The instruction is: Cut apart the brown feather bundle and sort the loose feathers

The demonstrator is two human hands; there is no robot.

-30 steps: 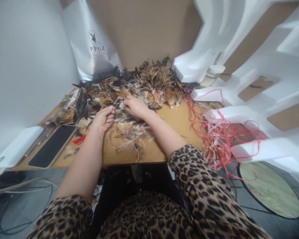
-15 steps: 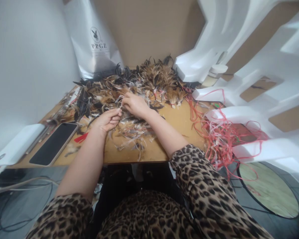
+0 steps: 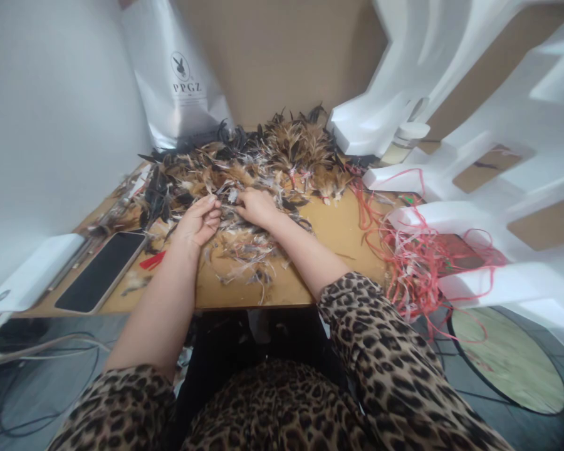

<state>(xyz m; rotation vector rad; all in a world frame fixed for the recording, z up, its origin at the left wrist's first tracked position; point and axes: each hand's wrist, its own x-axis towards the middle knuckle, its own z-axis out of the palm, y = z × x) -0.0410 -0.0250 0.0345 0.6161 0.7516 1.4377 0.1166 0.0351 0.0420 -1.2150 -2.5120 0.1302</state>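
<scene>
At the front of a heap of brown and black feathers (image 3: 202, 166), my left hand (image 3: 198, 220) is closed, thumb and fingertips pinched on a feather whose thin shaft barely shows. My right hand (image 3: 258, 208) is a short gap away, its fingers curled and pressed together beside a whitish tuft (image 3: 234, 195). Whatever is between those fingertips is too small to name. Below both hands, loose feather scraps (image 3: 244, 247) lie on the yellowish table (image 3: 329, 219).
A phone (image 3: 101, 270) and a white power bank (image 3: 32, 272) with a cable lie on the left. Tangled pink strings (image 3: 418, 263) hang over white foam pieces (image 3: 507, 282) at right. A silvery bag (image 3: 183, 113) and a lidded jar (image 3: 404, 141) stand behind.
My hands came together at the fingertips half a second ago and have since drawn apart. My right hand is now slightly lower, with a whitish tuft showing beside it.
</scene>
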